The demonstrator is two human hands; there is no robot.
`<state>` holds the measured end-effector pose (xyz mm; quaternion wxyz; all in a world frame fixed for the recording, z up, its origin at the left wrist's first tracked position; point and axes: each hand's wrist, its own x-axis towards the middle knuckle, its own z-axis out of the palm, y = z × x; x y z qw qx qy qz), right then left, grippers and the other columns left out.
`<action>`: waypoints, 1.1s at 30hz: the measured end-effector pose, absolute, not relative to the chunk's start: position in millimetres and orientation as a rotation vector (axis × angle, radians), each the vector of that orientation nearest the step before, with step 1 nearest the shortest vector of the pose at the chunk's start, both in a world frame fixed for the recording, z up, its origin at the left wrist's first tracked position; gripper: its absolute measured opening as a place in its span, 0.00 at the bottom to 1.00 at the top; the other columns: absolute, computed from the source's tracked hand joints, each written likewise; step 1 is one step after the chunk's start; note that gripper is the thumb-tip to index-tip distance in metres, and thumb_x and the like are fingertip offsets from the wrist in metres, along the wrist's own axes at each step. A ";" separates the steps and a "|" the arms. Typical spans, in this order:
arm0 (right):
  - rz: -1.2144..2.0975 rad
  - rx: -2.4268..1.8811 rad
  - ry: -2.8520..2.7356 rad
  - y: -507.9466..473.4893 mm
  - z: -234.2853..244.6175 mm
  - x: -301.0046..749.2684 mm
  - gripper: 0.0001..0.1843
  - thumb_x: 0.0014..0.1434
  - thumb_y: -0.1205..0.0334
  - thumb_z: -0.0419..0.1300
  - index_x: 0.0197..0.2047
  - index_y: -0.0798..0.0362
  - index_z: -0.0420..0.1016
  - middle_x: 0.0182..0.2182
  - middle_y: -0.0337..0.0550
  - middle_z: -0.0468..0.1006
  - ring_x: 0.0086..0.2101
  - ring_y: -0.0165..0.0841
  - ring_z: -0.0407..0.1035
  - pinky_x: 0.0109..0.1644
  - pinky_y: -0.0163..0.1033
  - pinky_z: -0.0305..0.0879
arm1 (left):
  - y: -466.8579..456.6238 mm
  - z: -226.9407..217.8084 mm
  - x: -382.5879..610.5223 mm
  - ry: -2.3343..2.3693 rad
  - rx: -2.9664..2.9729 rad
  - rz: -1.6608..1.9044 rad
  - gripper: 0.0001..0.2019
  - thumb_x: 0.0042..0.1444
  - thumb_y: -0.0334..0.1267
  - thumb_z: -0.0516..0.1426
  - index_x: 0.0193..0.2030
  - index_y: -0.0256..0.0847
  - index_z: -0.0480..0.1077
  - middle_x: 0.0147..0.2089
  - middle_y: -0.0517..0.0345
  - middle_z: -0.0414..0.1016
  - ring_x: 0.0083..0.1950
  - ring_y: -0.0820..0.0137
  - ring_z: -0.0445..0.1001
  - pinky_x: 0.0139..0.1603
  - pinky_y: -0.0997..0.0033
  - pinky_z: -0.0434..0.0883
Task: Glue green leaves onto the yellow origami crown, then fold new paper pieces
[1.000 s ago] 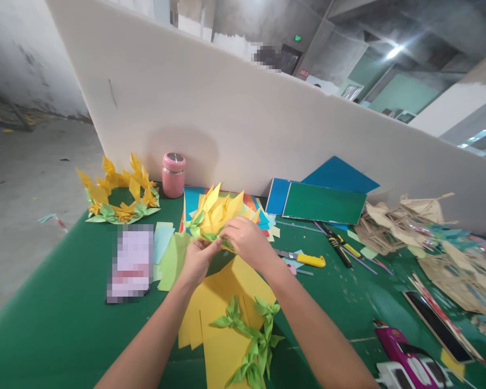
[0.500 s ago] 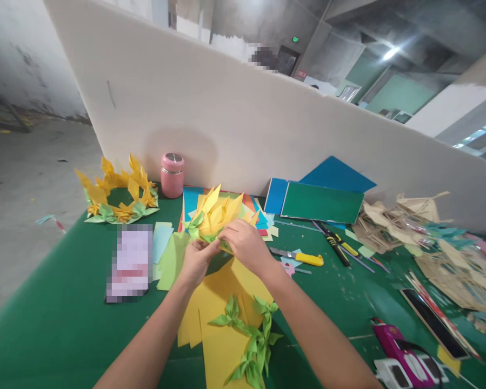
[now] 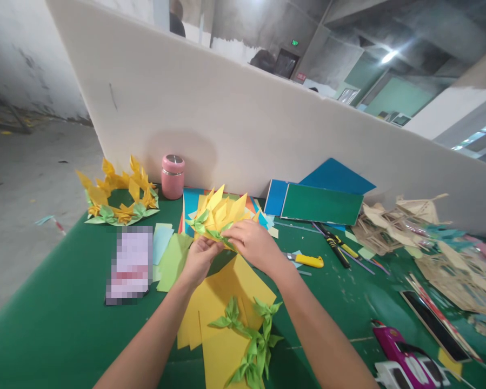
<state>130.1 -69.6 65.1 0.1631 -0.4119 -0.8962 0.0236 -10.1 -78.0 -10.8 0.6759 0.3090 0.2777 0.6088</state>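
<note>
A folded paper crown (image 3: 216,210) with yellow points and green leaf pieces is held up between both hands above the table. My left hand (image 3: 202,256) pinches its lower edge from the left and below. With fingers closed on the green front band, my right hand (image 3: 248,237) grips it from the right and covers part of it. Below the hands lie yellow paper sheets (image 3: 220,351), with several folded green paper leaves (image 3: 263,337) on top. Light green paper (image 3: 173,265) lies just left of my left hand.
A finished-looking yellow paper crown (image 3: 123,197) and a pink flask (image 3: 173,177) stand at the back left. To the right are a yellow utility knife (image 3: 310,261), black-and-yellow pliers (image 3: 338,248), a purple glue gun (image 3: 405,351) and wooden models (image 3: 384,227). A white partition (image 3: 226,108) rises behind.
The crown and both hands have shifted slightly to the right. The crown's front band is tilted a little differently, and my right hand now covers more of the knife's blade.
</note>
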 end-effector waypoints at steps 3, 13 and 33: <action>0.061 -1.188 -2.590 -71.6 64.5 125.6 0.09 0.58 0.71 0.60 0.41 0.54 0.79 0.35 0.46 0.80 0.38 0.38 0.71 0.42 0.42 0.65 | -78.8 -9.0 -10.1 0.629 0.693 1.394 0.16 0.35 0.38 0.71 0.34 0.40 0.76 0.35 0.53 0.82 0.41 0.63 0.79 0.45 0.67 0.73; 0.053 -1.254 -2.613 -72.9 57.3 119.3 0.11 0.59 0.73 0.57 0.41 0.57 0.80 0.33 0.46 0.81 0.35 0.37 0.71 0.40 0.40 0.64 | -83.8 -7.9 -9.2 0.698 0.653 1.361 0.13 0.30 0.33 0.70 0.26 0.37 0.74 0.20 0.61 0.75 0.28 0.70 0.75 0.34 0.73 0.72; 0.010 -1.291 -1.916 -122.8 35.4 143.5 0.11 0.63 0.64 0.54 0.44 0.50 0.76 0.43 0.46 0.79 0.45 0.39 0.71 0.49 0.45 0.66 | -79.5 -11.2 -15.3 0.538 0.492 1.442 0.22 0.34 0.30 0.69 0.39 0.46 0.72 0.39 0.63 0.79 0.42 0.70 0.76 0.42 0.74 0.73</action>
